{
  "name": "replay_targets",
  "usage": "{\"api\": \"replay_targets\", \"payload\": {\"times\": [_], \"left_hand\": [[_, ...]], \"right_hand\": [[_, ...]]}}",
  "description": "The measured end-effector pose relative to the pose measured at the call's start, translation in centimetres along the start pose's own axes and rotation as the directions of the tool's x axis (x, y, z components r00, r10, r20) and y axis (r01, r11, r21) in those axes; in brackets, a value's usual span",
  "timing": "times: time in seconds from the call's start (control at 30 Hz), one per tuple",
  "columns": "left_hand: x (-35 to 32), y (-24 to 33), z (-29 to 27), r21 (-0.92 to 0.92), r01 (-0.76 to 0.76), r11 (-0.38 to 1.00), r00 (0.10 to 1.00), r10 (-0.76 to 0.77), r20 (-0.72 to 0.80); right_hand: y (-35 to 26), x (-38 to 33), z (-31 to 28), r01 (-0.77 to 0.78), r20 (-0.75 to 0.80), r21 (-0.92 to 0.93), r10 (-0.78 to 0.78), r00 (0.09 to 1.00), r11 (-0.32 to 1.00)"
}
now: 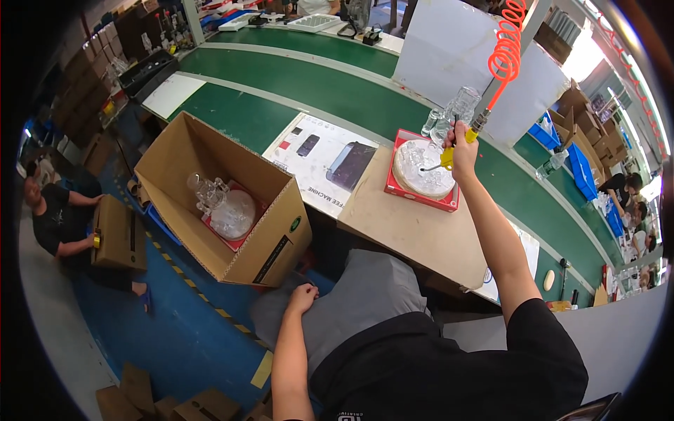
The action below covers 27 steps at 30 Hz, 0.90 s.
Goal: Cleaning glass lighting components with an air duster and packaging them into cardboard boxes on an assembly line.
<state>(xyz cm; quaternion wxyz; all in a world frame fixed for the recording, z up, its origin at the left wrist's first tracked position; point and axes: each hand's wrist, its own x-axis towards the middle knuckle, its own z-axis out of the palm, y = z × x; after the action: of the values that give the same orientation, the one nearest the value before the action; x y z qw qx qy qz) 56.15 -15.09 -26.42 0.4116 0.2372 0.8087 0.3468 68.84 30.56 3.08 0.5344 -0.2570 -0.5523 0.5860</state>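
Note:
My right hand (463, 153) grips a yellow air blow gun (447, 158), which hangs from a coiled orange hose (504, 59). Its thin bent nozzle is over clear glass pieces (419, 158) on a round pale base in a red box (393, 186). Just behind that box stand clear glass vessels (460, 109). My left hand (302, 299) rests on my grey-clad thigh, fingers curled closed with nothing visible in them. To its upper left, an open cardboard carton (270, 245) holds a clear glass piece (228, 210) in another red box.
A green conveyor (309, 67) curves behind the worktable (414, 235). A white panel (439, 52) rises at the back. Left, a person holds a carton (123, 235) on the blue floor. Blue bins (581, 172) line the right, near other people. More cartons (207, 405) lie lower left.

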Motion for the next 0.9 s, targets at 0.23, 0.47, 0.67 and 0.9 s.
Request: {"api": "replay_targets", "payload": {"times": [0.23,0.47,0.67,0.9], "left_hand": [[-0.3,0.1,-0.1,-0.073,0.021,0.997,1.000,-0.020,0.006],[0.0,-1.0,-0.1,-0.110,0.007,0.994,1.000,-0.006,0.008],[-0.2,0.7,-0.3,-0.047,0.008,0.999,1.000,-0.007,0.012],[0.1,-0.4,-0.1,-0.114,0.039,0.993,0.999,-0.036,0.028]], "right_hand": [[-0.5,-1.1,0.5,-0.130,-0.017,-0.065,0.129,0.991,0.989],[-2.3,2.8,-2.4,-0.025,-0.114,0.148,0.042,0.993,0.989],[-1.6,2.5,-6.6,-0.058,-0.210,0.074,0.073,0.975,0.996],[-2.5,0.0,-6.7,-0.103,-0.129,-0.041,0.096,0.987,0.994]]}}
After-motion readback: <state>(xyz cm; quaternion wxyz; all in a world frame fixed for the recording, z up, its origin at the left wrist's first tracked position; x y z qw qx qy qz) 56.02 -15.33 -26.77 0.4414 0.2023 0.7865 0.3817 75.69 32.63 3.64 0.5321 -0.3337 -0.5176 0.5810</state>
